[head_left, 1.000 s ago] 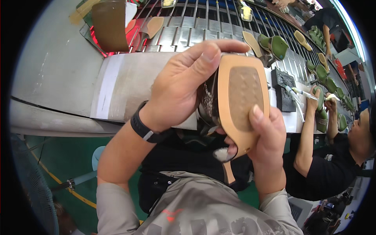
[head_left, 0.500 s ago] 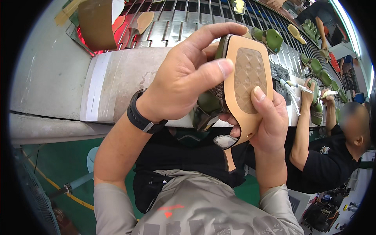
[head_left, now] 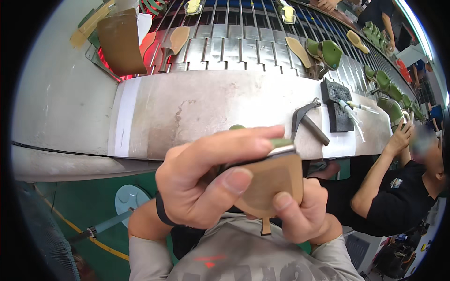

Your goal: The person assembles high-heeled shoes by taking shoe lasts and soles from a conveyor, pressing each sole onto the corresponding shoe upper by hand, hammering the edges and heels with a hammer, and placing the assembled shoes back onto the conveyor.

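Note:
Between both hands, near my body, is a high-heeled shoe [head_left: 271, 177] with a tan sole and a bit of green upper. Its sole is turned toward me, and the slim heel points down at the bottom. My left hand [head_left: 201, 182] grips it from the left, thumb on the sole and fingers over the far side. Closed on its lower right is my right hand [head_left: 304, 208], the thumb pressed to the sole. Most of the upper lies behind the sole and my fingers.
A hammer [head_left: 313, 127] lies on the bench [head_left: 225, 100] beside a dark block [head_left: 338, 110] with syringe-like tubes [head_left: 350, 112]. Beyond runs a slatted metal conveyor [head_left: 239, 47] carrying a green shoe [head_left: 326, 52] and a loose tan sole [head_left: 179, 40]. A co-worker [head_left: 398, 187] handles a shoe at right.
The shoe has come down and nearer to my body, its sole tilted so it looks shorter. Both hands moved with it and keep hold. The hammer and dark block now show fully.

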A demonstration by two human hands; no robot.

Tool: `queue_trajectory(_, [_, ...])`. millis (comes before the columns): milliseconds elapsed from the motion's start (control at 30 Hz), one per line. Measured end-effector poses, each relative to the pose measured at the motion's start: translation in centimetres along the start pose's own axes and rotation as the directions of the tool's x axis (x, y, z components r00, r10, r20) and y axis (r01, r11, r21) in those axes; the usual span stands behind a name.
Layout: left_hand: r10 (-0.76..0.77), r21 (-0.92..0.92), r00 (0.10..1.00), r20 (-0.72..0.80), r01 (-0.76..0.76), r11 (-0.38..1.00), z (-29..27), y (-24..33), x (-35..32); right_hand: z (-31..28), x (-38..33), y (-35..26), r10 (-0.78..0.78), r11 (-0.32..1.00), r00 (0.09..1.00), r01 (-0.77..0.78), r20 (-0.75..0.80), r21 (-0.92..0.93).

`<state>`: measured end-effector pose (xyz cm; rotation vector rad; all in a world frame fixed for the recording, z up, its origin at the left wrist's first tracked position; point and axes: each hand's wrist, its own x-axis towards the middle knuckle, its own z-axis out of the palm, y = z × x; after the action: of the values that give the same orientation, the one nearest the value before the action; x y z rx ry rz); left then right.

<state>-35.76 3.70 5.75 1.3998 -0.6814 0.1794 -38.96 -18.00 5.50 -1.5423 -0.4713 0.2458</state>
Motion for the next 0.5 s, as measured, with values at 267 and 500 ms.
queue_trajectory(267, [-0.192, -0.004, 0.95, -0.245, 0.197, 0.98, 0.4, 3.2, -0.9, 2.1, 0.4, 0.8, -0.172, 0.979, 0.985, 0.172, 0.006, -0.113])
queue_trajectory(500, [-0.179, 0.22, 0.957, -0.228, 0.229, 0.948, -1.0, 4.1, -0.2, 2.9, 2.2, 0.7, -0.262, 0.948, 0.958, 0.278, 0.115, -0.154])
